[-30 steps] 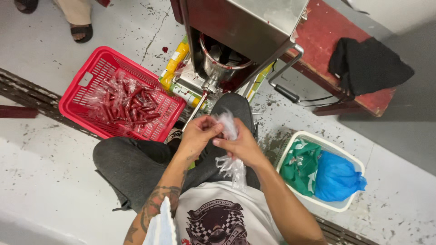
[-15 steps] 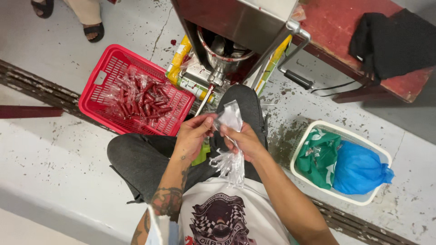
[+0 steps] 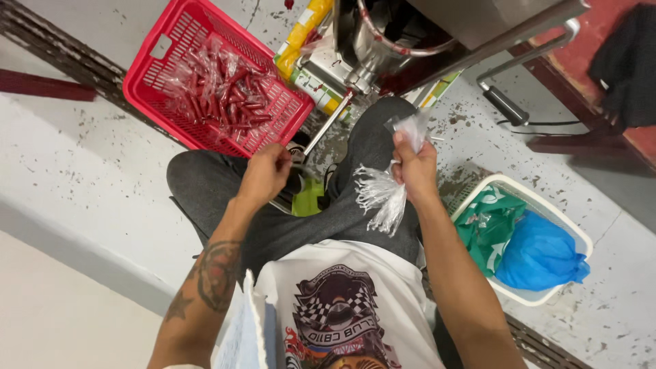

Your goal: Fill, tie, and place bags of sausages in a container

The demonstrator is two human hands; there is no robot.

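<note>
Since a moment ago my hands have parted. My right hand (image 3: 412, 166) clamps the plastic bags (image 3: 383, 195); left hand (image 3: 265, 173) fingers curl together near the red basket (image 3: 162, 87).

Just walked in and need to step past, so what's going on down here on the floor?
A person sits on the floor in front of a metal machine. Their right hand grips a bunch of thin clear plastic bags, one bag raised above the fist. Their left hand is closed near a thin metal rod coming off the machine. A red basket of filled red packets sits on the left, a white bin with green and blue bags on the right.
</note>
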